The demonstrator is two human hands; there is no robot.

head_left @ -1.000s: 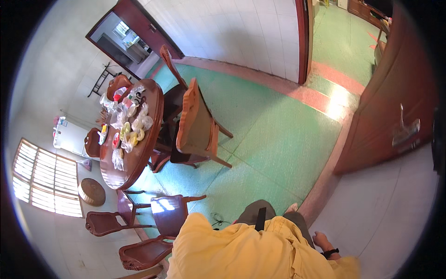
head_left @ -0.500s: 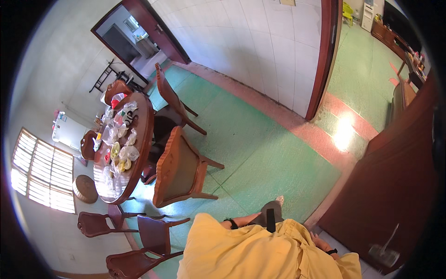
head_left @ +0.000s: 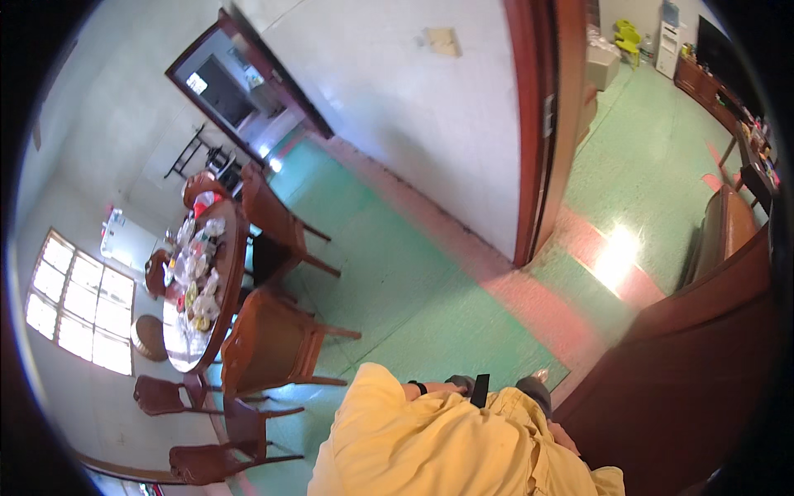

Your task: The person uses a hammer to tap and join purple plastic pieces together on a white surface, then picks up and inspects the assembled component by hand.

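Observation:
My left hand [head_left: 447, 387] hangs low beside my yellow shirt [head_left: 438, 438], a black band on its wrist. Its fingers are mostly hidden against my dark trouser leg. On the other side, my right hand [head_left: 565, 438] hangs near the brown door [head_left: 653, 397]; I cannot make out its fingers or whether it touches anything. No held object shows at either hand. A short black strap [head_left: 480, 391] sticks up at the front of the shirt. One foot [head_left: 540, 375] reaches forward on the green floor.
At left stands a round wooden table [head_left: 240, 256] covered with plastic bags, with wooden chairs [head_left: 277, 343] around it. A doorway with a dark red frame [head_left: 538, 165] opens at right onto a room with a water dispenser [head_left: 668, 50] and brown seat [head_left: 728, 227].
The view has shifted forward toward the right-hand doorway, and more of the room beyond shows. The other foot is now in front. Both hands stay low at my sides.

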